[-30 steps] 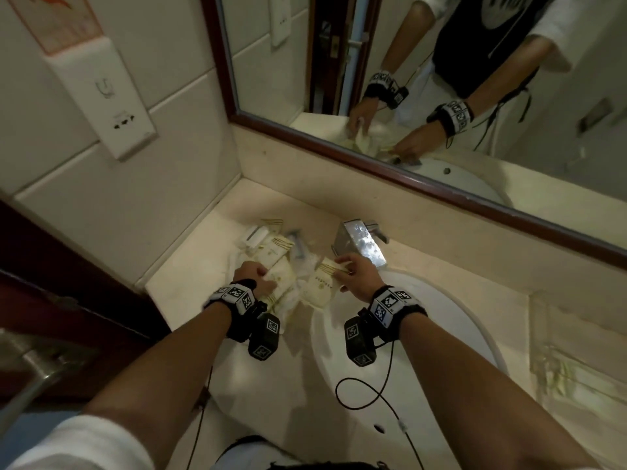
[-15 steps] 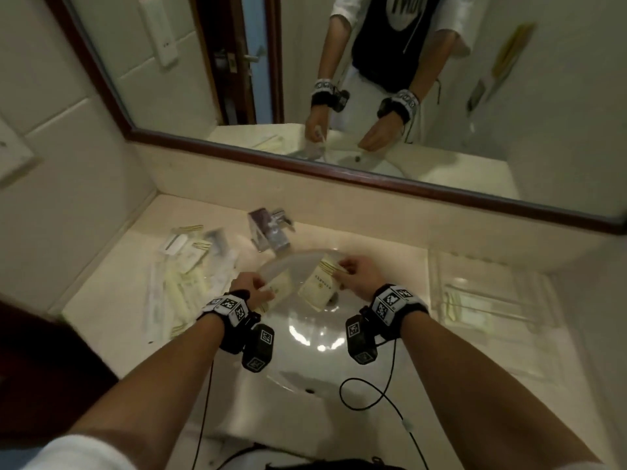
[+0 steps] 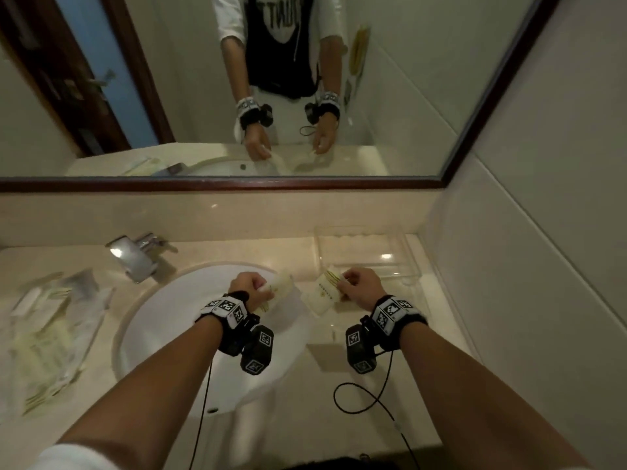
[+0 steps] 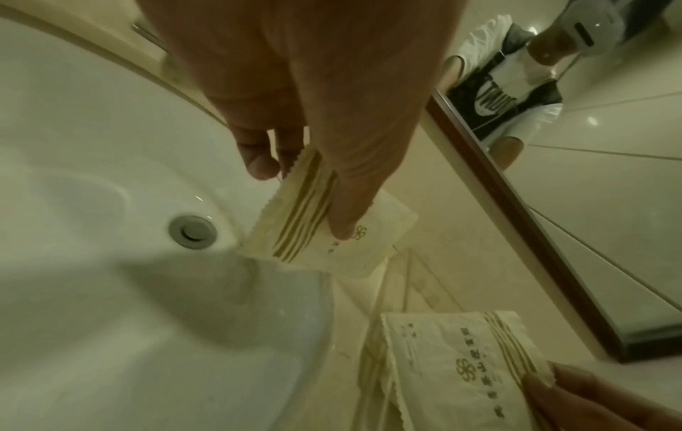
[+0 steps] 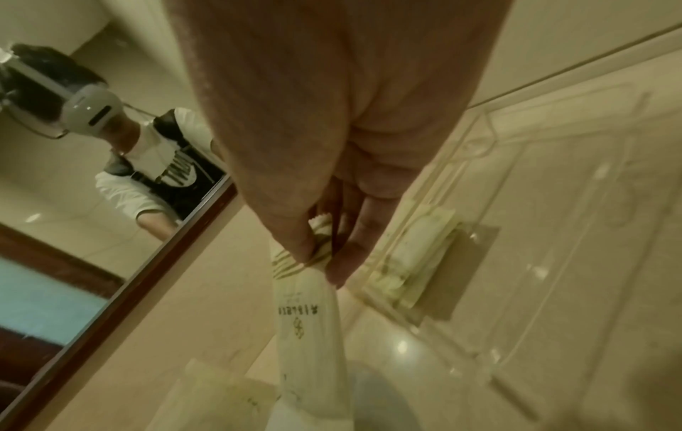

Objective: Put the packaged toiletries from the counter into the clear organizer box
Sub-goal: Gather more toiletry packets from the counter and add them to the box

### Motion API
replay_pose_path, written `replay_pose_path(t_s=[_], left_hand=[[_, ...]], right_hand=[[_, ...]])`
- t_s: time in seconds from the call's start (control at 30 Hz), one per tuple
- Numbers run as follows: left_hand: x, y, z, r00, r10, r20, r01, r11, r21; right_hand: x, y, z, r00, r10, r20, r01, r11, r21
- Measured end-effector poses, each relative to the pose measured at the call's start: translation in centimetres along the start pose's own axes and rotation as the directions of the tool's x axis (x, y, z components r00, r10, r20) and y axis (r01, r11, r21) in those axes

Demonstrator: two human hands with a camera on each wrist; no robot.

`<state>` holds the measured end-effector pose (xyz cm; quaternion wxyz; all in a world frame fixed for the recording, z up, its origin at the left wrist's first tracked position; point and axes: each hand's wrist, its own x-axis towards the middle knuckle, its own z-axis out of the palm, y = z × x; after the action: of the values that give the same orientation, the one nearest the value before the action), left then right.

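Note:
My left hand (image 3: 249, 286) pinches a cream toiletry packet (image 3: 279, 290) with gold stripes above the right side of the sink; the left wrist view shows the thumb pressed on that packet (image 4: 332, 233). My right hand (image 3: 359, 286) pinches the striped top of a second cream packet (image 3: 324, 295), which hangs over the counter just left of the clear organizer box (image 3: 403, 247). The right wrist view shows this packet (image 5: 310, 326) dangling, with the box (image 5: 516, 233) beyond the fingers and one packet (image 5: 417, 250) lying inside it. Several more packets (image 3: 51, 327) lie in a heap on the counter at left.
A white round sink (image 3: 169, 334) fills the counter's middle, with a chrome faucet (image 3: 135, 256) at its back left. A dark-framed mirror (image 3: 458, 147) runs along the back wall. A tiled wall (image 3: 543, 266) closes in right of the box. Cables hang from my wrists.
Both hands have carried their packets rightward from the heap at left, across the sink, to beside the clear box. My head has turned right with them.

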<state>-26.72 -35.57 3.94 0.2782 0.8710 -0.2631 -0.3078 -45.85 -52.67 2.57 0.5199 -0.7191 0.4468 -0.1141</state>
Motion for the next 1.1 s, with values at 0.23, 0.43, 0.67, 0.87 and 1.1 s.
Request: replay_pose_path(t_s=[0.23,0.43,0.67,0.87,1.1], left_hand=[[0.8,5.5,4.9,0.998,0.061,0.034,-0.061,0.998,0.015],[1.6,7.7,7.3,0.996,0.030,0.087,-0.034,0.999,0.041],[2.9,9.2,8.4,0.994,0.002,0.112,-0.008,0.998,0.055],[4.0,9.9,8.2,0.994,0.003,0.111,-0.011,0.997,0.071],[5.0,10.4,7.7,0.995,-0.019,0.094,0.010,0.995,0.095]], right_hand=[[0.1,5.3,-5.8,0.971,0.138,-0.198,-0.125,0.989,0.077],[0.6,8.9,-8.0,0.907,0.283,-0.312,-0.229,0.953,0.200],[2.0,10.5,-8.5,0.815,0.412,-0.408,-0.321,0.907,0.274],[3.8,10.7,-8.0,0.794,0.462,-0.395,-0.389,0.886,0.253],[4.8,11.0,-7.3,0.771,0.486,-0.412,-0.420,0.874,0.245]])
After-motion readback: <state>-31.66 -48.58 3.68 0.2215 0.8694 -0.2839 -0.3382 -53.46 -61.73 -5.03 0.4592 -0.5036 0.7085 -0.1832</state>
